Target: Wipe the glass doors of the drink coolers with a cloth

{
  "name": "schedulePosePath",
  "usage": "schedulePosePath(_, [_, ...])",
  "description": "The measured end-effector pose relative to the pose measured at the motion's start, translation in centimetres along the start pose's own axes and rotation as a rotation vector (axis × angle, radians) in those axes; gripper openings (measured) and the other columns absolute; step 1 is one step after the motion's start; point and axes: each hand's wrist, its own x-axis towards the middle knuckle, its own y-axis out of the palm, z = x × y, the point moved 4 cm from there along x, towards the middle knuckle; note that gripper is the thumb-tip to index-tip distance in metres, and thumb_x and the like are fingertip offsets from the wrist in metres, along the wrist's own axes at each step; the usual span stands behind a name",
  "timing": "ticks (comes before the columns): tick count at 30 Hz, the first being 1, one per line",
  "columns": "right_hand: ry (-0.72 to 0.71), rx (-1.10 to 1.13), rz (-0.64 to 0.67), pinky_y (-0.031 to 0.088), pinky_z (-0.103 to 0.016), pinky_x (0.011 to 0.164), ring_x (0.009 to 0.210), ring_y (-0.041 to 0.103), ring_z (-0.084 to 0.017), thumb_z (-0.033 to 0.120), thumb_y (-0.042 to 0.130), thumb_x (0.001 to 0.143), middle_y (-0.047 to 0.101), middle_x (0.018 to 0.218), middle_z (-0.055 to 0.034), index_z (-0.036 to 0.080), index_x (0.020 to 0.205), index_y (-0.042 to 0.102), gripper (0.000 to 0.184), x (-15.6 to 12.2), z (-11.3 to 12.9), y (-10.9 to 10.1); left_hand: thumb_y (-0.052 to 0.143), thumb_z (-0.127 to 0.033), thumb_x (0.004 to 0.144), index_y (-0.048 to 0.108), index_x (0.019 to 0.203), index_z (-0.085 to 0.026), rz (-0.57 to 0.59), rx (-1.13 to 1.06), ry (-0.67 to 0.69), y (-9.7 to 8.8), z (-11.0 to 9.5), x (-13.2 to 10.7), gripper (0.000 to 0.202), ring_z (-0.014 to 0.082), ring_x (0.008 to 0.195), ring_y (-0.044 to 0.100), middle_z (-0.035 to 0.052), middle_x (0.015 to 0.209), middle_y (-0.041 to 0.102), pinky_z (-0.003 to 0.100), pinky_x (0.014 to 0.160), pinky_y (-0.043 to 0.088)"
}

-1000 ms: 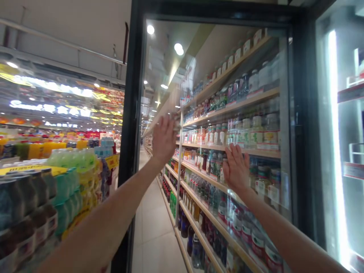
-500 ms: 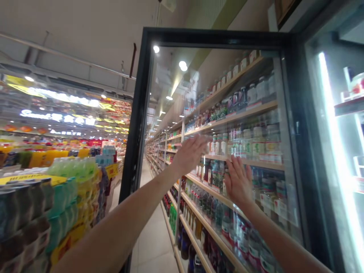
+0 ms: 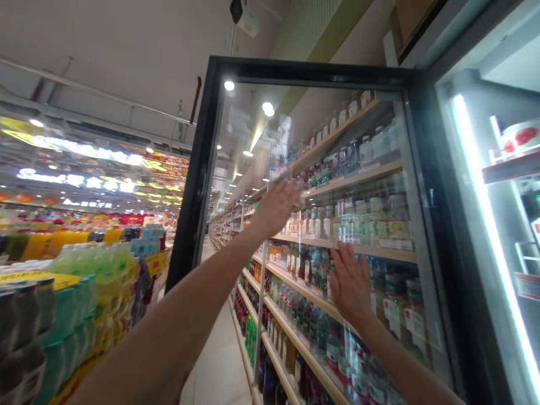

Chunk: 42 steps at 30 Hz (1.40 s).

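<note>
A dark-framed glass cooler door [image 3: 312, 70] swings out in front of me, and drinks shelves show through or on its pane. My left hand [image 3: 276, 209] reaches up to the middle of the glass, fingers stretched and palm toward it; the fingertips are slightly blurred. Lower and to the right, my right hand [image 3: 349, 287] lies flat against or close to the pane with its fingers spread. Whether the palms fully touch the glass I cannot tell. I see no object in either hand.
At the right is the lit cooler interior [image 3: 514, 225] with shelves. Long wooden shelves [image 3: 291, 281] of bottles run down the aisle. Stacked bottled drinks [image 3: 84, 270] stand at the left. A pale tiled floor [image 3: 219, 349] lies between. A camera-like fixture [image 3: 247, 19] hangs overhead.
My left hand has moved up along the glass. My right hand keeps about the same place on the door. The whole view has tilted slightly upward.
</note>
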Motion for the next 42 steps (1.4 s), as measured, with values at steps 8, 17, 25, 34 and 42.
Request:
schedulePosePath(8, [0.029,0.01,0.006,0.022,-0.048,0.108,0.135,0.029,-0.023,0.02,0.037,0.087,0.041,0.141,-0.0111,0.021,0.143,0.02,0.059,0.2,0.2,-0.3,0.027,-0.03,0.092,0.038,0.134,-0.016,-0.074,0.001,-0.167,-0.3,0.6,-0.1,0.046,0.0259,0.137,0.02,0.0098,0.143,0.035,0.047,0.109,0.025])
schedulePosePath(17, [0.025,0.07,-0.001,0.023,-0.051,0.108,0.135,0.029,-0.024,0.019,0.037,0.088,0.04,0.141,-0.012,0.022,0.144,0.017,0.06,0.0,-0.1,-0.1,0.033,-0.026,0.091,0.041,0.132,-0.013,-0.056,0.068,-0.234,-0.7,0.3,0.0,0.044,0.0273,0.136,0.023,0.0114,0.143,0.036,0.046,0.108,0.026])
schedulePosePath(25, [0.129,0.395,-0.111,0.034,-0.05,0.105,0.134,0.032,-0.022,0.018,0.035,0.088,0.033,0.145,-0.0114,0.023,0.145,0.014,0.061,-0.5,-1.7,-0.9,0.033,-0.022,0.091,0.034,0.136,-0.025,0.13,-0.016,0.308,0.5,-6.2,-4.4,0.045,0.0186,0.135,0.026,0.0002,0.143,0.037,0.04,0.11,0.025])
schedulePosePath(34, [0.134,0.471,-0.141,0.032,-0.053,0.106,0.134,0.03,-0.025,0.025,0.033,0.088,0.031,0.146,-0.0096,0.024,0.144,0.016,0.058,-0.7,-1.9,-1.2,0.036,-0.026,0.091,0.033,0.137,-0.02,0.165,-0.048,0.44,0.2,-8.7,-9.9,0.046,0.0181,0.139,0.013,0.0026,0.146,0.032,0.037,0.113,0.019])
schedulePosePath(42, [0.132,0.481,-0.129,0.032,-0.053,0.106,0.134,0.031,-0.025,0.033,0.029,0.089,0.032,0.146,-0.0101,0.022,0.144,0.017,0.057,-0.5,-1.9,-1.5,0.036,-0.022,0.09,0.033,0.137,-0.018,0.101,-0.02,0.077,0.4,-9.7,-12.6,0.047,0.0223,0.139,0.01,0.0056,0.146,0.031,0.044,0.112,0.018])
